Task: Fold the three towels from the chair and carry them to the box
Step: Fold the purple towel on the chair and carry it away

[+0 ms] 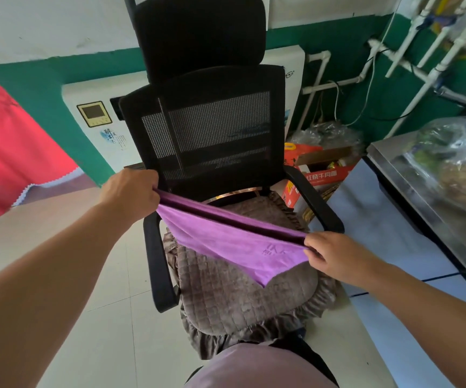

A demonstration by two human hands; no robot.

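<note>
A purple towel (226,242) hangs doubled over, stretched in the air above the seat of a black mesh office chair (212,130). My left hand (131,193) grips its upper left end near the chair's left armrest. My right hand (332,256) pinches its right end in front of the right armrest. The towel's loose corner droops onto the grey-brown quilted seat cushion (231,298). No other towel shows on the chair. An open red and white cardboard box (324,169) stands on the floor behind the chair's right side.
A steel counter (394,175) with plastic bags runs along the right. A white appliance (94,127) stands against the green wall behind the chair. Red cloth (10,147) hangs at the left. Pale floor tiles (108,317) spread left of the chair.
</note>
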